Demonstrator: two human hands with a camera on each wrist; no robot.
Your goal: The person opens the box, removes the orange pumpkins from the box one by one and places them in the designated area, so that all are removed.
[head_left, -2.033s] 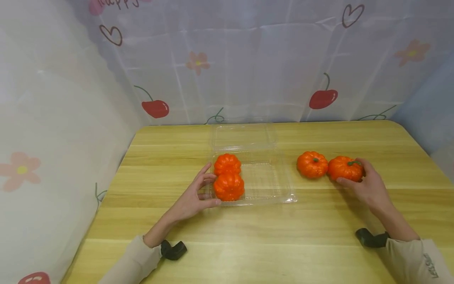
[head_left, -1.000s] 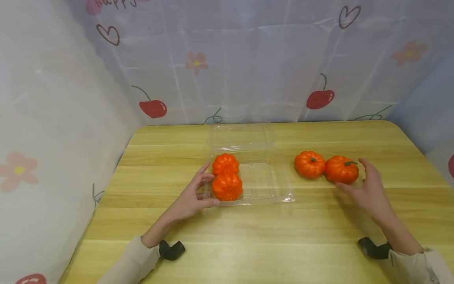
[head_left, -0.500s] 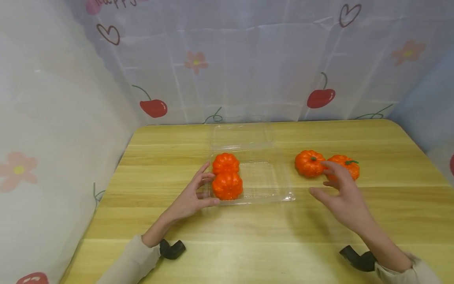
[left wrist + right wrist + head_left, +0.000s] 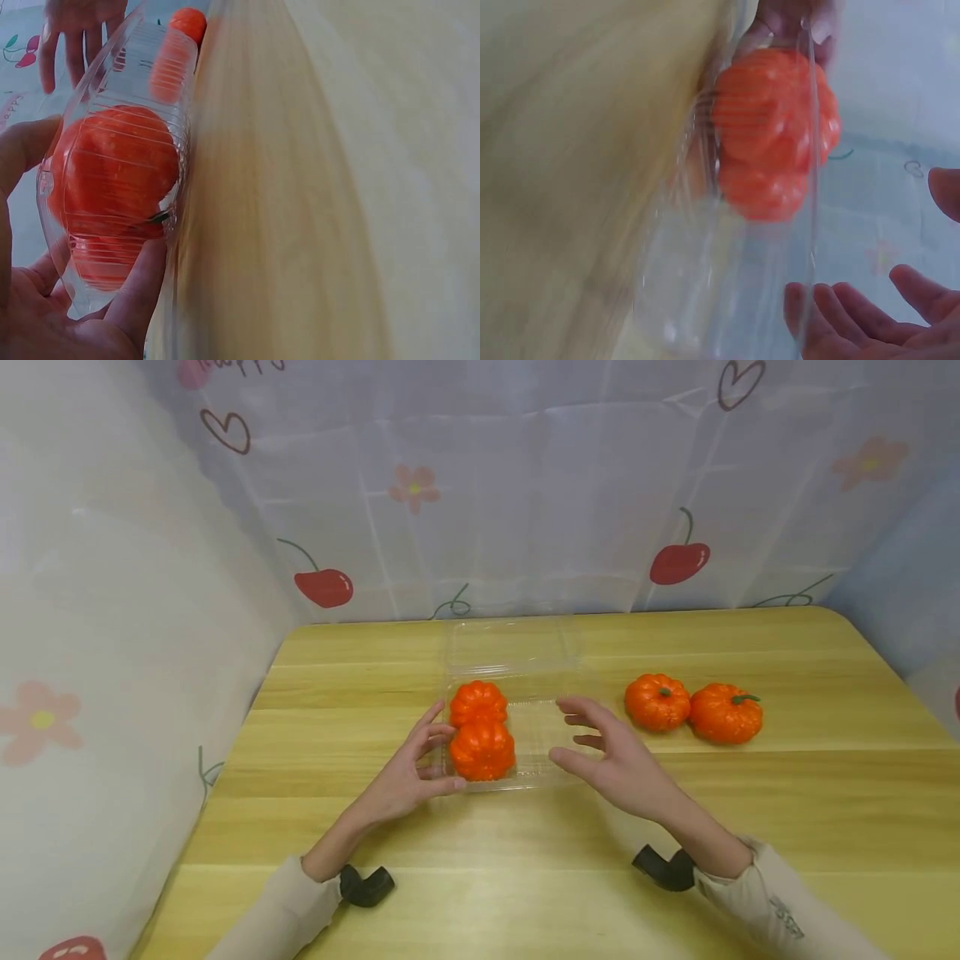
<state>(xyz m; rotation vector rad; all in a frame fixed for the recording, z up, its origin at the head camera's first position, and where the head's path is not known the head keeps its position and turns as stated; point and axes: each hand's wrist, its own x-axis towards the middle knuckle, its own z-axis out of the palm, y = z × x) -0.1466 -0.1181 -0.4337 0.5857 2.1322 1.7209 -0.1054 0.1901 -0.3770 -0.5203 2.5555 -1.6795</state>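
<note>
An open clear plastic clamshell container (image 4: pixel 536 735) lies on the table, its lid (image 4: pixel 513 645) folded back. Inside its left half sit two orange toy pumpkins, a rear one (image 4: pixel 478 700) and a front one (image 4: pixel 482 752). My left hand (image 4: pixel 401 781) grips the container's left front corner, thumb at the front and fingers along the side, as the left wrist view confirms. Over the container's right part hovers my right hand (image 4: pixel 618 764), fingers spread and holding nothing. Two more pumpkins, one nearer (image 4: pixel 657 702) and one farther right (image 4: pixel 725 714), stand side by side with green stems up.
The wooden table (image 4: pixel 510 877) runs back to a patterned curtain (image 4: pixel 510 510) with cherries and flowers. Another curtain (image 4: pixel 112 610) hangs along the left side. A black curved piece sits at each wrist, the left one (image 4: pixel 366 887) and the right one (image 4: pixel 665 867).
My right hand has let go of the far-right pumpkin and moved left to the container. Both right pumpkins stay on the table. My left hand has kept its place.
</note>
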